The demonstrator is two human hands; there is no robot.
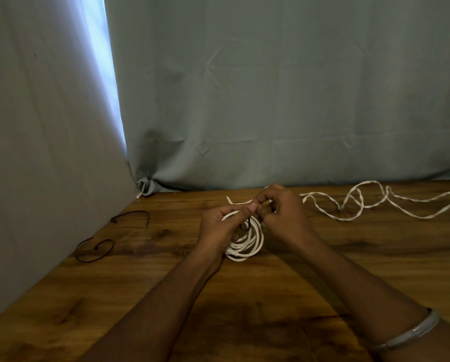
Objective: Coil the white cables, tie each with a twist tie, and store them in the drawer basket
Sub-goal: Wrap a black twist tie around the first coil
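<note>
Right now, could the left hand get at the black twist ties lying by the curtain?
Probably yes, but not freely: the left hand is holding the coiled white cable. The black twist ties lie on bare table to its left, with nothing between.

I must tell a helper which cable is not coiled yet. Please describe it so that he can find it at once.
Look at the wooden table, along its far edge by the curtain, on the right. The loose white cable lies there in open loops and runs off to the right. Unlike the coiled white cable between the two hands, nobody holds it.
</note>
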